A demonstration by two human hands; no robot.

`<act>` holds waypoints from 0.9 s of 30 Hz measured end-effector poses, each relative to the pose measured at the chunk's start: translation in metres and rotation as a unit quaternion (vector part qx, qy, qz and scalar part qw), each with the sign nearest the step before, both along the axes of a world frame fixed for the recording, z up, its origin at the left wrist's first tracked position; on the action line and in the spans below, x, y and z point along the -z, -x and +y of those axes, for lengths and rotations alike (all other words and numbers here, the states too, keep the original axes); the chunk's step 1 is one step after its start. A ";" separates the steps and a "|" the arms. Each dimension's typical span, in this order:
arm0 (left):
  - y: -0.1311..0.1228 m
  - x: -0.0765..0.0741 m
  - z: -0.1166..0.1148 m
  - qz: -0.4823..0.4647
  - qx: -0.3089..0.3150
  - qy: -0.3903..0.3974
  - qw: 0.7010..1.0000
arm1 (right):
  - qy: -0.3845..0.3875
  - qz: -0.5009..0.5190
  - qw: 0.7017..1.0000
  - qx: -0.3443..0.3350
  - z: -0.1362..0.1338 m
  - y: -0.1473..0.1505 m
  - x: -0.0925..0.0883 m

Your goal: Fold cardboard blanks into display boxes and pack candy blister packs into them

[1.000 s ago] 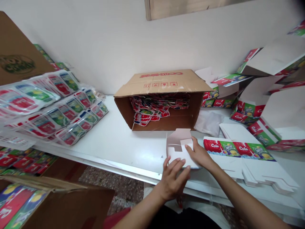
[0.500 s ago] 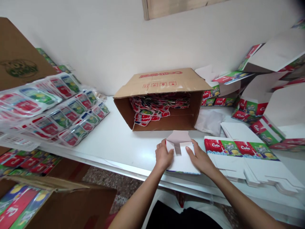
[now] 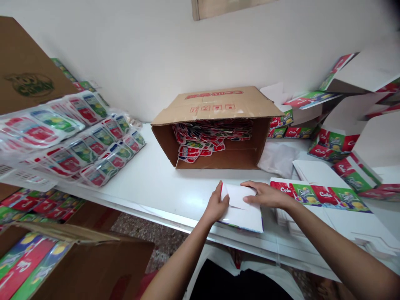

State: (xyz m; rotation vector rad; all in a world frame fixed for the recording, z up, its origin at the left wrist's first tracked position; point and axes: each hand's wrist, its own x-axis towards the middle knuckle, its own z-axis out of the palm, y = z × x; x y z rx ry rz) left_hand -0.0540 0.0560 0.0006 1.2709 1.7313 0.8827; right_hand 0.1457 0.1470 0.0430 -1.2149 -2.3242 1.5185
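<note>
A small display carton [image 3: 240, 212], white inside with a printed outer edge, lies on the white table before me. My left hand [image 3: 218, 203] grips its left side, thumb on the white panel and fingers along the outer edge. My right hand [image 3: 264, 195] holds its far right part, thumb on the folded white flap and index finger along the far edge. Right of it lies a stack of flat carton blanks [image 3: 325, 196] printed with Cola and Sprite. Beyond the carton, a brown cardboard box [image 3: 218, 102] on its side contains many red and green can-shaped packets [image 3: 200, 150].
Clear packs of can-shaped packets [image 3: 103, 146] pile up at the table's left. Opened printed cartons [image 3: 336, 141] crowd the right, near a white plastic bag [image 3: 278, 159]. Below left, an open brown box [image 3: 93, 262] holds printed cartons. A white wall [image 3: 140, 50] stands behind.
The upright far flap of the carton has been folded down, covering the gap between the side flaps. My right hand has moved from the right side to the far edge.
</note>
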 end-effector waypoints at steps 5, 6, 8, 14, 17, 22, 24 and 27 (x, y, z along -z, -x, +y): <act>0.001 0.002 -0.022 -0.089 0.022 -0.035 0.995 | -0.163 -0.151 0.975 -0.021 -0.021 0.010 0.005; 0.000 0.002 -0.027 -0.106 0.034 -0.046 0.993 | -0.184 -0.174 0.967 -0.026 -0.024 0.012 0.006; -0.002 0.004 -0.034 -0.136 0.054 -0.060 0.987 | -0.222 -0.223 0.949 -0.029 -0.028 0.017 0.007; -0.002 0.004 -0.035 -0.112 0.047 -0.049 0.991 | -0.316 -0.277 0.906 -0.049 -0.032 0.028 0.008; -0.001 0.001 -0.036 -0.091 0.036 -0.041 0.994 | -0.329 -0.279 0.899 -0.069 -0.030 0.030 0.006; -0.001 0.002 -0.049 -0.090 0.038 -0.053 0.994 | -0.314 -0.273 0.905 -0.091 -0.026 0.026 0.004; -0.003 0.006 -0.056 -0.108 0.015 -0.049 0.993 | -0.297 -0.250 0.916 -0.105 -0.027 0.023 0.005; -0.009 0.014 -0.060 -0.126 -0.026 -0.059 0.990 | -0.267 -0.231 0.930 -0.103 -0.034 0.023 0.010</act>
